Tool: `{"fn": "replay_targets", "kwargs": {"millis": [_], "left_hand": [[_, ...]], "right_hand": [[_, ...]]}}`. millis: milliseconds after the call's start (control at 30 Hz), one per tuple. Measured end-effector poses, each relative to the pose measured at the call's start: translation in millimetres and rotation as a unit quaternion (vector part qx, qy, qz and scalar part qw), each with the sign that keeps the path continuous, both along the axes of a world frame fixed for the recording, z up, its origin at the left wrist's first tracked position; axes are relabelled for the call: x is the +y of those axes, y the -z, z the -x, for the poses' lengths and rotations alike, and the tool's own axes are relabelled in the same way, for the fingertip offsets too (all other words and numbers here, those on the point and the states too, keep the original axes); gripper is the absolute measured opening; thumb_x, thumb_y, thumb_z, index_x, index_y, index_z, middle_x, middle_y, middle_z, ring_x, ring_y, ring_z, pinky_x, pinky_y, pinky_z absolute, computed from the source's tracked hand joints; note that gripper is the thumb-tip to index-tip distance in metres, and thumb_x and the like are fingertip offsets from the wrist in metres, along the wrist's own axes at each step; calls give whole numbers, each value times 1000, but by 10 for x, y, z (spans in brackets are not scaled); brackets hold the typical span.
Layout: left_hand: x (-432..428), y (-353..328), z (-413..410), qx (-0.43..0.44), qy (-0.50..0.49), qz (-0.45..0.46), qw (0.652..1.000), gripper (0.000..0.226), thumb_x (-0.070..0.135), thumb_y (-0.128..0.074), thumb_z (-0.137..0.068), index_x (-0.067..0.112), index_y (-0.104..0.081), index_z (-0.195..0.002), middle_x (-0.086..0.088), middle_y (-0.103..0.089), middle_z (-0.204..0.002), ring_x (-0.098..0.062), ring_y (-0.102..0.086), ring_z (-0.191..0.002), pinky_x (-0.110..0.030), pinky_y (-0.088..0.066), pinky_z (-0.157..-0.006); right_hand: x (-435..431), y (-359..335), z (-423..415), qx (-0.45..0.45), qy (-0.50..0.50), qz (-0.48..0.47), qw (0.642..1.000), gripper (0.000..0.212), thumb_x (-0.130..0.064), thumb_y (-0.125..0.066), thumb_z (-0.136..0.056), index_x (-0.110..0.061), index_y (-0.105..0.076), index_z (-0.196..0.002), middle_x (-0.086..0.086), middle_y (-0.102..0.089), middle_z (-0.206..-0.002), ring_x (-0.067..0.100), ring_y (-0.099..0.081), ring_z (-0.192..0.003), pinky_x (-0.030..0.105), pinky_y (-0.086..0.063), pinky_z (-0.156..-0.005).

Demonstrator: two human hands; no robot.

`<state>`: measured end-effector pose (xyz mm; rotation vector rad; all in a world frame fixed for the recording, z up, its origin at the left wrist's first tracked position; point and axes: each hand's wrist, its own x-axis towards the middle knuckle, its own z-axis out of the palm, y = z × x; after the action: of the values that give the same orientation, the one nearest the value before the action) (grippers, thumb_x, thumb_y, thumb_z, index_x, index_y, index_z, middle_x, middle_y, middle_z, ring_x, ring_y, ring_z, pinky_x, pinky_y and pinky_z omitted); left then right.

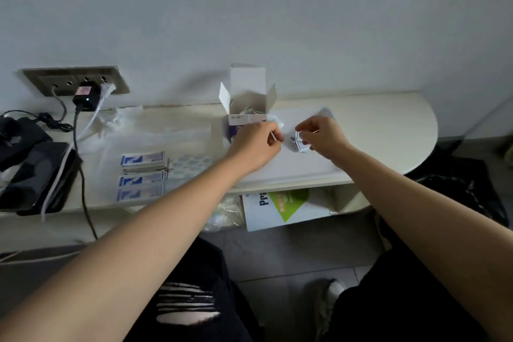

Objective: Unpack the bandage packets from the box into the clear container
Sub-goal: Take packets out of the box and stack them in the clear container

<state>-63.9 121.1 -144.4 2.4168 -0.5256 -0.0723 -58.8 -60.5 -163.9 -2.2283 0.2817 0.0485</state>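
Bandage packets (142, 160) already lie in the clear container (166, 136) near the table's (388, 125) front edge, more peek from the open box (247, 97) at the back, the right hand (322, 133) pinches another small bunch (299, 144), and the left hand (255, 144) pinches a thin white strip (273, 136).

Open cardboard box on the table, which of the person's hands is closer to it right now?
Left. The left hand sits just in front of the open box, overlapping its front; the right hand is farther right, holding bandage packets.
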Motion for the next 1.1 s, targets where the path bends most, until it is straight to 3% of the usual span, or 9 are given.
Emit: {"fn": "replay_targets", "kwargs": {"millis": [100, 333, 567, 733, 867, 1000, 1100], "left_hand": [[-256, 148, -79, 4, 20, -23, 1000, 17, 14, -59, -85, 16, -66, -101, -1, -67, -92, -19, -62, -79, -31, -51, -74], [-636, 375, -325, 20, -2, -120, 993, 44, 17, -54, -91, 17, -46, -135, -12, -46, -128, -30, -52, -111, -36, -43, -88], [-771, 472, -432, 53, -7, -154, 987, 57, 17, -64, -85, 27, -45, -137, -12, -43, -125, -31, -48, -113, -34, -36, -88], [-732, 507, -498, 43, -11, -128, 991, 43, 12, -60, -84, 26, -56, -125, -10, -45, -117, -29, -50, -103, -34, -41, -85], [-691, 528, -501, 23, -25, -101, 994, 34, 5, -51, -86, 23, -64, -112, -9, -49, -112, -27, -52, -99, -32, -44, -80], [-752, 567, -494, 15, -50, -91, 994, 21, 28, -57, -91, 20, -63, -109, -7, -53, -112, -25, -58, -98, -37, -45, -91], [-865, 585, -485, 29, -80, -106, 991, 47, 50, -64, -83, 15, -60, -113, -9, -53, -115, -27, -58, -101, -36, -46, -87]], "right_hand": [[-265, 129, -22, -20, -1, 92, 996, 25, -3, -58, -82, -14, -70, -100, 2, -69, -99, 16, -60, -83, 23, -42, -73], [-529, 363, -142, -39, -104, 243, 964, 40, -13, -60, -87, -15, -58, -127, 9, -63, -121, 30, -47, -114, 34, -39, -93], [-564, 417, -246, -45, -140, 279, 949, 36, -22, -71, -80, -17, -62, -115, 7, -60, -107, 25, -47, -103, 34, -41, -87], [-665, 385, -240, -101, -167, 238, 952, 12, -13, -78, -73, -16, -70, -82, 3, -62, -86, 18, -46, -83, 32, -43, -76], [-744, 383, -164, -96, -193, 215, 953, 14, -11, -80, -68, -19, -71, -75, -5, -58, -79, 12, -45, -81, 23, -34, -69], [-736, 340, -139, -67, -206, 194, 957, 13, -12, -79, -70, -21, -72, -76, -11, -54, -77, 9, -46, -80, 23, -35, -68], [-742, 308, -147, -61, -215, 204, 953, 11, -14, -77, -72, -21, -75, -80, -9, -54, -78, 11, -47, -82, 24, -36, -69]]}}
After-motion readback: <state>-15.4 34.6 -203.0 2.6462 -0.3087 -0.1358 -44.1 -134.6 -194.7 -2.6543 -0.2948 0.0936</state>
